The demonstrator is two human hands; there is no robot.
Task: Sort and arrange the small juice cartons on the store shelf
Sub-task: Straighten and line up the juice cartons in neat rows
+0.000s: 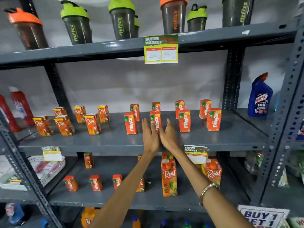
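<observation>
On the grey middle shelf (115, 140), several small orange Real cartons (93, 124) stand at the left. Several red-orange Maaza cartons stand at the right in a back and a front row. My left hand (149, 135) and my right hand (168, 135) reach in side by side, fingers stretched out, flanking the middle front Maaza carton (156, 116). A left fingertip lies on its front and its lower part is hidden behind the hands. Neighbouring front cartons stand at left (130, 123) and right (184, 120).
Shaker bottles (122, 20) line the top shelf, where a price tag (161, 50) hangs. A blue Harpic bottle (260, 97) stands at the right and red bottles (21, 106) at the left. The lower shelf holds small cartons (95, 182) and tall Real pineapple cartons (169, 176).
</observation>
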